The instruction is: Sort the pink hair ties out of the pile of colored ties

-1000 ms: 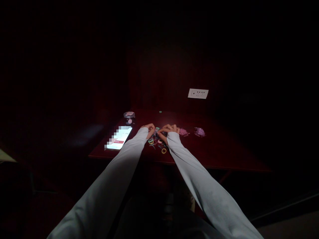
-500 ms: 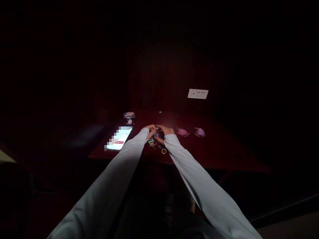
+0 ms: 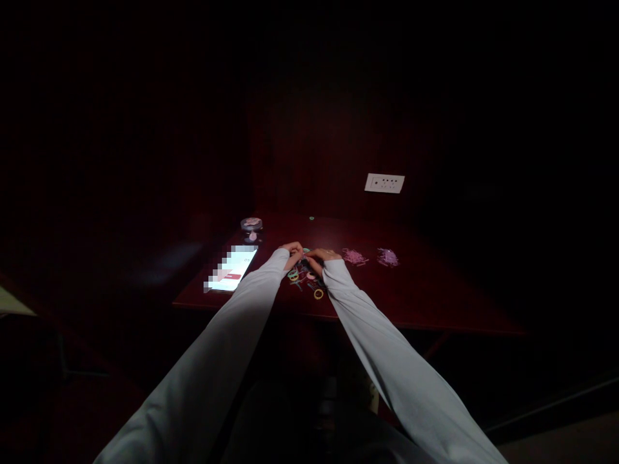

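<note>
Both hands meet over a mixed heap of small coloured pieces. My left hand (image 3: 293, 251) has its fingers bent inward at the heap's left side. Opposite it, my right hand (image 3: 323, 257) brings thumb and fingers together close to the left fingertips. Whatever is between the fingers is too small and dark to name. Below the hands lie a yellow ring (image 3: 318, 294), which looks like a hair tie, a green ring (image 3: 293, 275) and a pink ring (image 3: 311, 276). To the right are a pile of pink pieces (image 3: 355, 257) and a pile of purple pieces (image 3: 387, 257).
A lit phone (image 3: 235, 274) lies left of my left sleeve on the dark red table (image 3: 425, 296). Behind it stands a round clear-lidded jar (image 3: 251, 230). One small green ring (image 3: 312, 218) sits toward the back. A white socket panel (image 3: 384, 183) is on the wall.
My right hand has shifted slightly and its fingers have drawn together near the left fingertips. The pink ring now shows below it. My left hand stays nearly in place.
</note>
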`<state>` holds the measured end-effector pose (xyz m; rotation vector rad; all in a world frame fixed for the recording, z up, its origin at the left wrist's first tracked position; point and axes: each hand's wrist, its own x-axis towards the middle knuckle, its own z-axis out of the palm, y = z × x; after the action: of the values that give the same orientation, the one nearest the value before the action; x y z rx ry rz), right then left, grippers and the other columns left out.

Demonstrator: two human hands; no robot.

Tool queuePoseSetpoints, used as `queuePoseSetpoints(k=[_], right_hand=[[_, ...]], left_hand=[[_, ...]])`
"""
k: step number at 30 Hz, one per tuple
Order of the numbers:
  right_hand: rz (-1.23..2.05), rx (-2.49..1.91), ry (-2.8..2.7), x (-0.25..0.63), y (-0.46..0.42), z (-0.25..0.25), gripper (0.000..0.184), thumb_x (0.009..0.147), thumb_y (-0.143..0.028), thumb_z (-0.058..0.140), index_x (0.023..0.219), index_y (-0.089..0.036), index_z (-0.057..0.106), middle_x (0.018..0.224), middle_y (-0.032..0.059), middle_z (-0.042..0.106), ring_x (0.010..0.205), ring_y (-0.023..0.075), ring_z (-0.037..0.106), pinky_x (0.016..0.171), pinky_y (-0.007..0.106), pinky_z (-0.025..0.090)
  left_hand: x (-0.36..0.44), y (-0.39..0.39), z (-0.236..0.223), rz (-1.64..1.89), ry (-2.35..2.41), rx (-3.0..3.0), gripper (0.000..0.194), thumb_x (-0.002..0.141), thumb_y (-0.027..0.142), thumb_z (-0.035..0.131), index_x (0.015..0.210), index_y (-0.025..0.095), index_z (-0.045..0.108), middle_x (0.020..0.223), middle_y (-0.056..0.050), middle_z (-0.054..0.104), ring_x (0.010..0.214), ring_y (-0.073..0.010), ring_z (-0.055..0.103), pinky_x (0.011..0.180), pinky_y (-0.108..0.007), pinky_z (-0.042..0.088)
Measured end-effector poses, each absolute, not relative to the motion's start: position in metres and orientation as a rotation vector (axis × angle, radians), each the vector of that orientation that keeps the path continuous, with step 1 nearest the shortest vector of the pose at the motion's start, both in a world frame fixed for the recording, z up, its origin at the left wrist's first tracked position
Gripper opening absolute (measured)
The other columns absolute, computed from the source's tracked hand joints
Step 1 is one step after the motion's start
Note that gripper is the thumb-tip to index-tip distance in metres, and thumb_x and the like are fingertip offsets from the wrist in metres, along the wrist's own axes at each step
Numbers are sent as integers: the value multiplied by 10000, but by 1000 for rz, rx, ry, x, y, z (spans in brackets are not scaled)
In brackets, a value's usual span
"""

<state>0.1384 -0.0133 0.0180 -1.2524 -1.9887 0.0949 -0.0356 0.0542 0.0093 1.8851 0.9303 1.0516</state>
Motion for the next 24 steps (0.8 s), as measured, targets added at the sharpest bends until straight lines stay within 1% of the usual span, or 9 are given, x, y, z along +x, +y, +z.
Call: queuePoseSetpoints(k=[3,6,10,12,15,17,19,24], right_hand=[[110,-1301,-1908,139,-14,18,196,974,-303,613,1013,-254,800,1011,54,817,954,226,733,941,359,531],[137,-1327,-1804,139,-13,17,203,952,-331,621,970,-251,806,980,55,821,911,236,741,903,366,552],[206,-1295,-1708,140,-10,15,217,928,-377,634,940,-243,806,915,48,817,849,226,741,844,341,565],[237,-1276,-1679,141,-9,13,230,921,-392,636,927,-235,803,889,50,812,826,220,738,817,328,565],[268,-1243,-1656,141,-6,10,259,918,-422,634,916,-220,796,865,54,803,800,214,734,791,319,565],[287,-1230,-1659,141,-5,7,268,914,-438,639,915,-219,793,858,51,800,797,212,733,790,319,566],[313,-1223,-1674,140,-4,6,270,908,-448,648,917,-222,796,853,47,799,796,209,733,786,316,567],[375,-1231,-1700,139,-8,6,296,915,-484,652,934,-233,808,848,41,800,796,206,739,762,303,568]], left_hand=[[-34,53,9,1095,924,1857,77,738,231,559,692,213,501,610,43,587,589,-120,514,622,-221,407],[-33,51,9,1131,937,1859,49,747,199,546,714,216,515,642,37,620,596,-120,520,623,-218,415],[-32,49,11,1158,927,1839,64,802,183,516,759,210,555,708,29,660,627,-123,537,638,-219,440],[-33,48,13,1155,909,1832,106,865,218,505,790,206,579,739,24,663,638,-125,543,649,-225,452],[-34,46,14,1139,895,1879,179,927,346,551,837,206,616,731,28,639,651,-129,535,658,-228,445],[-35,45,14,1136,918,1919,210,919,409,597,864,209,635,720,35,631,654,-126,522,649,-221,426],[-34,43,14,1136,929,1942,219,905,424,615,870,208,641,722,37,640,643,-121,511,638,-217,415],[-32,42,16,1137,884,1976,297,896,461,620,761,197,604,654,31,626,621,-124,529,633,-221,433]])
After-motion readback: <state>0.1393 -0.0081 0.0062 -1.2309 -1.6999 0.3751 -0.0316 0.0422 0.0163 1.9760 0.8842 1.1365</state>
